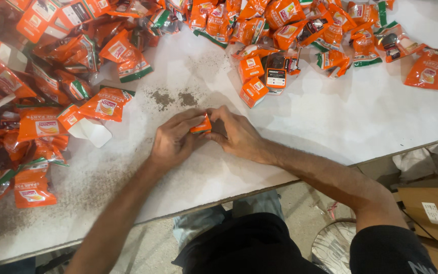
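A small box [201, 125] sits between the left hand [174, 140] and right hand [238, 134] on the worktop [330, 116], with heaped pouches [41, 76] to the left and behind.

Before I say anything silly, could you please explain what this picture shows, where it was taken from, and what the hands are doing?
There is one picture, taken by a camera worn on a person's head, looking down at their own two bare hands; there is no machine. The left hand and the right hand meet over a white table and together hold a small orange box between the fingertips. To the left lies a heap of orange packets, with more orange packets along the far edge. A few small orange boxes lie just beyond the hands. An open white and orange carton lies at the left. Dark specks dust the table.
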`<action>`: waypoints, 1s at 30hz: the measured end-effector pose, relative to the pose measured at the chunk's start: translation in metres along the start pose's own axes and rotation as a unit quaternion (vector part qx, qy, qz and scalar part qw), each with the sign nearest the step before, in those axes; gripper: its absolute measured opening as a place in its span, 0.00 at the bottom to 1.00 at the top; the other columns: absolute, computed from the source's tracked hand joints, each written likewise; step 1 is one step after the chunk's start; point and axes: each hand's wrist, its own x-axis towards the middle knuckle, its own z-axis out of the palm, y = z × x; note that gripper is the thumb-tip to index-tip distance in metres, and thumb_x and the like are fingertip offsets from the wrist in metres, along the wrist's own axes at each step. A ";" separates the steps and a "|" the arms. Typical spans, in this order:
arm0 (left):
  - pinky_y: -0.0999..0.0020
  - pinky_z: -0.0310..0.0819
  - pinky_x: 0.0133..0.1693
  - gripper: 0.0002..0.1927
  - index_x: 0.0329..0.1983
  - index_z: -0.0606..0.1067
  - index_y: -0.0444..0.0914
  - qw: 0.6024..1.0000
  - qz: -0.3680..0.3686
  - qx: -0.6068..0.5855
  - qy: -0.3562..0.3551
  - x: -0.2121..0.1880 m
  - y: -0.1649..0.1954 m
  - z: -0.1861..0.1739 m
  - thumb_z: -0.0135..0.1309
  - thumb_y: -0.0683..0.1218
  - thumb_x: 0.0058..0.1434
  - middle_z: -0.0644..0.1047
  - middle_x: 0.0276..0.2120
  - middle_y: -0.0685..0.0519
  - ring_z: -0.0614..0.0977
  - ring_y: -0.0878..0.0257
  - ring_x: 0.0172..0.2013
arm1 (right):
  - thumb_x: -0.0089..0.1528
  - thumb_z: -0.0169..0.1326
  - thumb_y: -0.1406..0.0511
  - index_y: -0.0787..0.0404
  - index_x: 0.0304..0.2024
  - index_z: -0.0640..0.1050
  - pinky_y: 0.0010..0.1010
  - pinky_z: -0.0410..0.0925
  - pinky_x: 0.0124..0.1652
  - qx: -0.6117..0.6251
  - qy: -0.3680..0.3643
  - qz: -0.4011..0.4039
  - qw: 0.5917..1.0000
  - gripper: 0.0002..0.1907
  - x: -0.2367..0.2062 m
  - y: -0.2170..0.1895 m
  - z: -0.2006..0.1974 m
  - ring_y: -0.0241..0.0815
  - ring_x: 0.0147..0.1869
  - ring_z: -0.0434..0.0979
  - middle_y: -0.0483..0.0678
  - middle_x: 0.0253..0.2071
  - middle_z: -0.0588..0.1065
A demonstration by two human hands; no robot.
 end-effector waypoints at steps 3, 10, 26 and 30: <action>0.54 0.76 0.60 0.20 0.53 0.76 0.33 0.998 0.048 0.051 -0.004 -0.003 0.003 -0.003 0.64 0.39 0.57 0.77 0.57 0.39 0.78 0.43 0.61 | 0.62 0.63 0.67 0.64 0.54 0.60 0.46 0.73 0.46 0.002 0.002 0.008 1.000 0.27 0.001 0.005 0.001 0.64 0.55 0.79 0.61 0.51 0.75; 0.54 0.77 0.62 0.11 0.47 0.76 0.35 1.000 0.021 -0.010 0.017 -0.004 0.002 0.002 0.62 0.37 0.62 0.79 0.57 0.43 0.80 0.48 0.62 | 0.61 0.64 0.68 0.64 0.54 0.60 0.45 0.74 0.48 0.012 0.006 -0.015 1.000 0.28 0.000 0.008 0.003 0.63 0.57 0.79 0.60 0.53 0.76; 0.34 0.52 0.71 0.21 0.59 0.76 0.35 0.969 0.107 0.219 0.041 -0.023 0.005 -0.015 0.61 0.42 0.62 0.64 0.70 0.38 0.62 0.39 0.72 | 0.56 0.64 0.50 0.60 0.60 0.72 0.75 0.47 0.66 -0.425 0.069 -0.162 0.888 0.35 0.026 0.006 -0.036 0.58 0.71 0.60 0.55 0.60 0.67; 0.33 0.47 0.73 0.31 0.64 0.71 0.31 0.916 0.019 0.388 0.102 -0.024 -0.020 -0.065 0.57 0.37 0.53 0.65 0.68 0.35 0.61 0.36 0.72 | 0.51 0.65 0.51 0.59 0.54 0.77 0.69 0.53 0.63 -0.414 0.064 -0.115 0.901 0.32 0.018 0.034 -0.082 0.64 0.73 0.57 0.58 0.69 0.64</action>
